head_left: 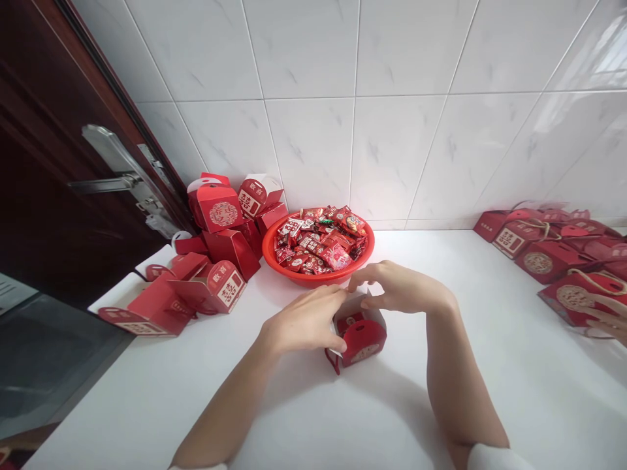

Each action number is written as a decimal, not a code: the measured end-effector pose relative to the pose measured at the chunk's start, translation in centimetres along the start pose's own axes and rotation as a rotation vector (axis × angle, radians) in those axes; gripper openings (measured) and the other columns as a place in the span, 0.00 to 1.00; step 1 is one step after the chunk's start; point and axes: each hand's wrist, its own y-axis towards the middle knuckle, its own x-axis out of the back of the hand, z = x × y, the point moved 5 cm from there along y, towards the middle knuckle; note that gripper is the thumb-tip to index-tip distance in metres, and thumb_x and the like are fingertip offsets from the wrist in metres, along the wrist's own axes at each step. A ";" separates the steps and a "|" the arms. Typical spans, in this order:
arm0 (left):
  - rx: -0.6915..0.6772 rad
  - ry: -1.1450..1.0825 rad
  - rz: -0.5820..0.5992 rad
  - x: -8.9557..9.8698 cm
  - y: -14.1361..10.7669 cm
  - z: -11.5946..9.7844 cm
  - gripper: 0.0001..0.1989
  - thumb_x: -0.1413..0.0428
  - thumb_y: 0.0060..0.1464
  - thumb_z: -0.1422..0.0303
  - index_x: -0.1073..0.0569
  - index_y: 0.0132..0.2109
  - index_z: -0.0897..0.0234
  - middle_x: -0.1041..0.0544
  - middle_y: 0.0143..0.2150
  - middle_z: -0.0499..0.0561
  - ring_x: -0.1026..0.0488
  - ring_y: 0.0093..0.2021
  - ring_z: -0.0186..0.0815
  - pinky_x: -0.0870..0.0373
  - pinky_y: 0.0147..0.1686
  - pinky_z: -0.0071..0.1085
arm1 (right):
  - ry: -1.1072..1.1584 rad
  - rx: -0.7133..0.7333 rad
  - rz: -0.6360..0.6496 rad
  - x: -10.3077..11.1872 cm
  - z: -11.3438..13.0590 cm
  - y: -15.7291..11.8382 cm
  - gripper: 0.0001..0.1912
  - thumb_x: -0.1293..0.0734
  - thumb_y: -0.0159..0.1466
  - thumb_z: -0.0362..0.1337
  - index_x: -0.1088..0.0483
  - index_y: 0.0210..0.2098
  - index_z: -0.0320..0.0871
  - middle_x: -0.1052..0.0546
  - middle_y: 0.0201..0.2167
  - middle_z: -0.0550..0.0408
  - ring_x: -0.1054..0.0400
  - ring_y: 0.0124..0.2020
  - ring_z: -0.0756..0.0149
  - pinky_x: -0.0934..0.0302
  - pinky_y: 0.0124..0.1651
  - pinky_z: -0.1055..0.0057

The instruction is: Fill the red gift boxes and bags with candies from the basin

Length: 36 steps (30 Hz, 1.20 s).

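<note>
A small red gift box (365, 341) stands upright on the white tabletop, its top flaps raised. Through the open top a red wrapped piece shows inside. My left hand (306, 320) grips the box from the left, thumb at the near flap and fingers reaching to the far side. Over the far right side curls my right hand (399, 287), thumb and fingers closed on the back flap; its fingertips are partly hidden. A red ribbon handle (334, 362) hangs at the near left corner. Just beyond my hands sits a red plastic basin (313, 281) filled with wrapped candies (321, 241).
Several unfilled-looking open red boxes (223, 205) are piled at the left, near a dark door with a metal handle (105, 183). Closed boxes with cord handles (539, 261) stand at the right, where another person's hand (607, 316) touches one. A tiled wall backs the table.
</note>
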 end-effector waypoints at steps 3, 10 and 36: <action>-0.008 -0.001 0.028 0.5 0.1 0.7 0.29 0.35 0.43 0.63 0.28 0.55 0.52 0.23 0.53 0.50 0.29 0.57 0.51 0.29 0.50 0.38 | -0.044 -0.063 -0.033 0.2 -0.8 -0.2 0.12 0.31 0.60 0.29 0.23 0.43 0.46 0.20 0.43 0.54 0.28 0.43 0.60 0.37 0.40 0.69; -0.014 0.014 0.043 2.0 -0.2 3.2 0.35 0.39 0.47 0.64 0.32 0.64 0.49 0.25 0.61 0.48 0.32 0.64 0.51 0.30 0.52 0.34 | -0.081 -0.279 0.013 0.1 -2.3 0.1 0.08 0.29 0.60 0.36 0.22 0.39 0.46 0.22 0.44 0.49 0.28 0.45 0.55 0.37 0.32 0.71; 0.238 -0.019 -0.093 0.7 0.1 2.2 0.19 0.38 0.44 0.56 0.29 0.42 0.58 0.29 0.46 0.54 0.28 0.49 0.51 0.27 0.41 0.39 | -0.078 -0.180 0.156 -2.7 0.1 2.3 0.31 0.22 0.53 0.45 0.36 0.50 0.43 0.25 0.35 0.54 0.31 0.33 0.61 0.46 0.26 0.72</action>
